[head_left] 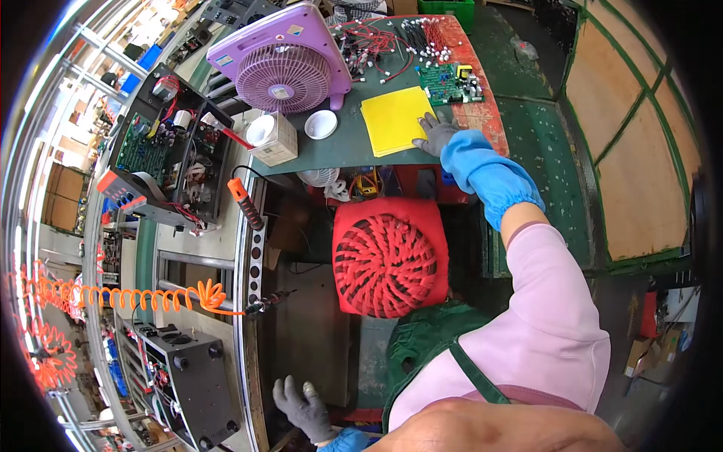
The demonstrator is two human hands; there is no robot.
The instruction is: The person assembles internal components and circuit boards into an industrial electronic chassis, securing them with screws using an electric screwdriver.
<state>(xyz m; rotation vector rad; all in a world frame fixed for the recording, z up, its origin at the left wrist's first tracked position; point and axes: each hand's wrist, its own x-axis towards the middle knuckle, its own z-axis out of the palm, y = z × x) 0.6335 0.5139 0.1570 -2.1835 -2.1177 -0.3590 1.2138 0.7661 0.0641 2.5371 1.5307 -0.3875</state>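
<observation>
A stack of bright yellow sheets (pixel 394 120) lies on the green-topped table. On its right edge rests my right hand (pixel 438 135), in a grey glove and blue sleeve cover, fingers stretched out and apart. At the lower edge is my left hand (pixel 303 410), also in a grey glove, beside the metal rail of the workbench. Its fingers are spread, with nothing in them. A green circuit board (pixel 450 84) sits just beyond the sheets. Left of them stand a small white bowl (pixel 321 125) and a pink box fan (pixel 282 75).
A stool with a red woven seat (pixel 388 260) stands before the table. Bundled wires (pixel 380 45) lie at the back. Along the left bench are an open black electronics case (pixel 169 147), an orange-handled tool (pixel 245 202), a coiled orange hose (pixel 143 297) and a black box (pixel 192 384).
</observation>
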